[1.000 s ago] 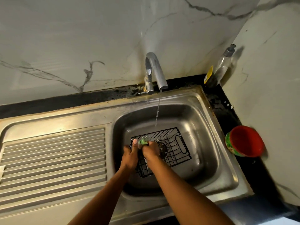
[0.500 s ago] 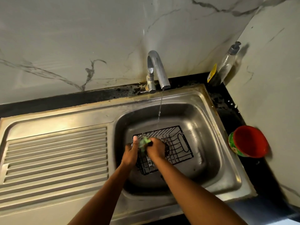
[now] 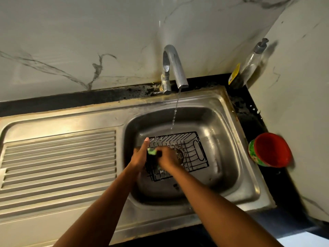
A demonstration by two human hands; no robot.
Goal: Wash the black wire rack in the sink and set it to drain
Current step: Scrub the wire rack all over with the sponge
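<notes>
Scrubbing rack (image 3: 188, 148), long from 9 to 3 o'clock, with sponge (image 3: 151, 152) gripped in right hand (image 3: 169, 157); left hand (image 3: 139, 155) at 9 o'clock end, grip unclear.

We are looking at a sink (image 3: 229, 139) of brushed steel, dull-shining and stained along its rim, its ribbed drainboard (image 3: 58, 157) in the same metal. The tap (image 3: 175, 68) is gleaming, polished metal. The wire rack (image 3: 194, 148) is showing thin black-coated wire; the green sponge (image 3: 151, 152) is looking soft. We are seeing glossy marble-veined wall panels (image 3: 89, 32), a rough black counter (image 3: 249, 114), a red plastic cup (image 3: 271, 149), a clear plastic bottle (image 3: 252, 61).
</notes>
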